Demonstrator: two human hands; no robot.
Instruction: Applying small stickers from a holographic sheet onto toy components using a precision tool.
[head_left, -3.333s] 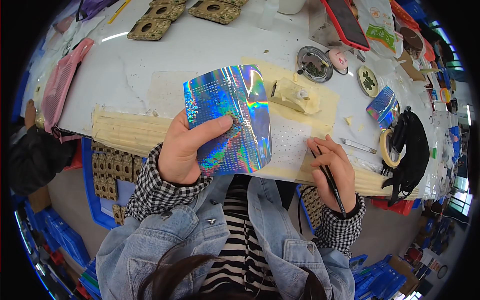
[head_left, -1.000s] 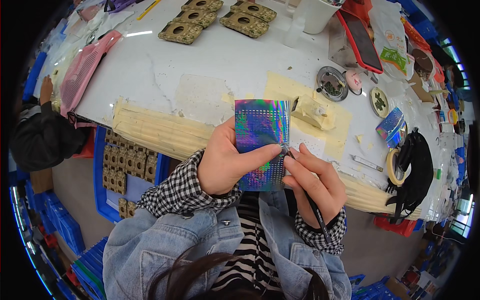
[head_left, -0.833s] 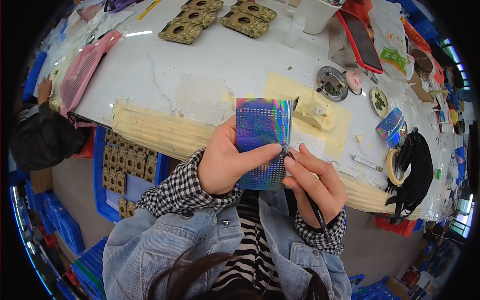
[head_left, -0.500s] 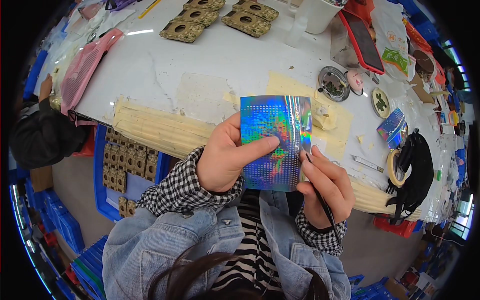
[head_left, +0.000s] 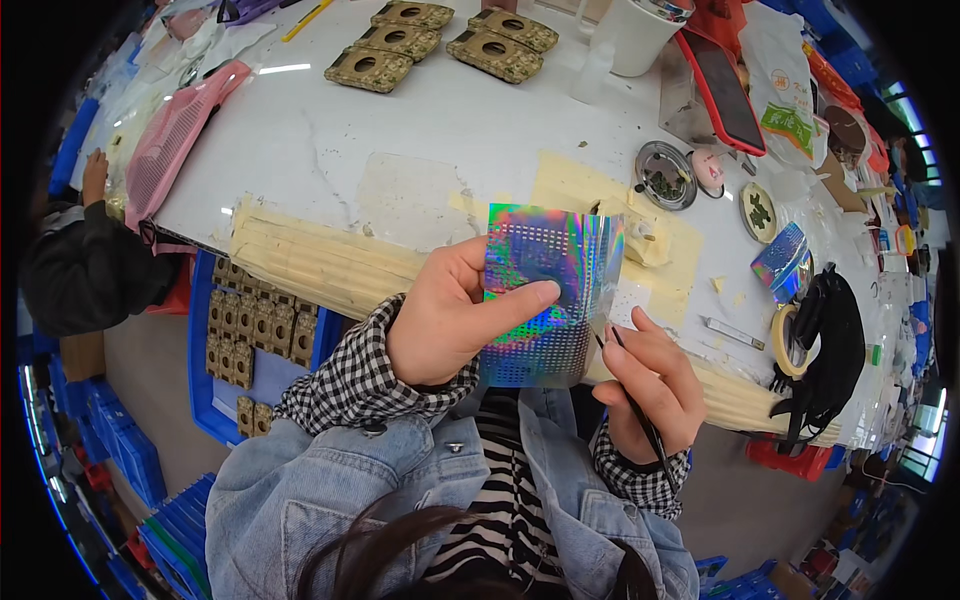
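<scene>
My left hand [head_left: 450, 318] grips a shiny rainbow-coloured holographic sticker sheet [head_left: 540, 290], its thumb lying across the front and its other fingers hidden behind. Rows of small pale marks cover the sheet. Close to the sheet's right edge, my right hand [head_left: 655, 385] holds black tweezers [head_left: 640, 415] like a pen. Their tips show slightly apart beside that edge, and I cannot make out anything between them. Past the sheet, yellowish tape [head_left: 570, 180] and a small covered lump with a peg [head_left: 645, 238] lie on the white table [head_left: 270, 130].
Several camouflage-patterned model tank hulls [head_left: 385, 42] sit at the table's far side; more fill a blue crate [head_left: 205, 385] below left. To the right are a red-cased phone [head_left: 725, 95], a round metal dish [head_left: 665, 175], a knife [head_left: 735, 332] and a black bag [head_left: 835, 340]. Another person [head_left: 75, 260] is at far left.
The sheet has tilted and dropped slightly, its colours shifting. My right hand has drawn a little away from its edge, and the tweezer tips now show.
</scene>
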